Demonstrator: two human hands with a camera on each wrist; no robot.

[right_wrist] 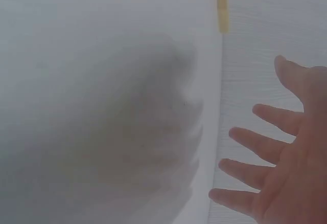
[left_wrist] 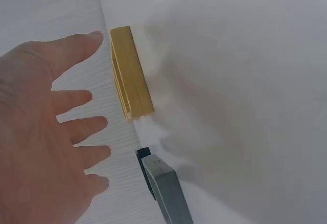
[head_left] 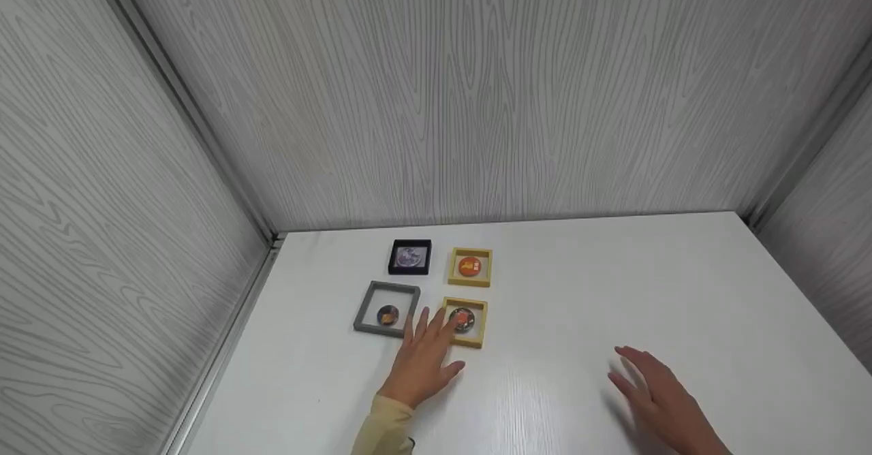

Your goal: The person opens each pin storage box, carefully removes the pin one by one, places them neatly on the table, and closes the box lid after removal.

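My left hand (head_left: 420, 366) is spread over the table, its fingertips overlapping the near yellow frame (head_left: 475, 341) and the corner of the grey frame (head_left: 363, 310) in the head view. Inside the near yellow frame lies a round badge (head_left: 463, 319) with a red-orange middle. A dark round badge (head_left: 387, 315) sits within the grey frame. Farther back, a black frame (head_left: 410, 242) surrounds a purple-grey round piece (head_left: 409, 257), and another yellow frame (head_left: 488, 269) surrounds an orange badge (head_left: 470, 266). Nothing is held by my right hand (head_left: 664, 397), whose fingers extend above the table at right.
The white tabletop (head_left: 579, 291) meets a wood-grain back panel (head_left: 443, 101). Similar panels stand at left (head_left: 102, 203) and right (head_left: 841, 223), with metal strips along the corners.
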